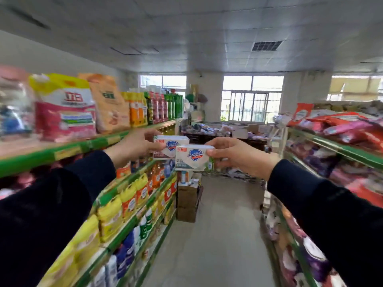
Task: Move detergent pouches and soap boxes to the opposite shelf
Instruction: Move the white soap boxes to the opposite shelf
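I stand in a shop aisle with both arms stretched forward in dark sleeves. My left hand [132,146] grips a white soap box [165,145] with a blue shield logo and a brownish lower band. My right hand [238,157] holds a second white soap box [193,158] with the same logo and a green band, slightly lower and in front of the first. Both boxes hang in mid-air over the aisle, between the two shelf units. Detergent pouches [66,112] stand on the top left shelf [62,151].
Green-edged shelves line both sides. The left unit holds yellow, orange and blue bottles and bags on lower levels. The right shelf [339,150] carries red and purple pouches [344,129]. Stacked cardboard boxes [187,201] stand at the left unit's far end. The grey floor [219,235] runs ahead.
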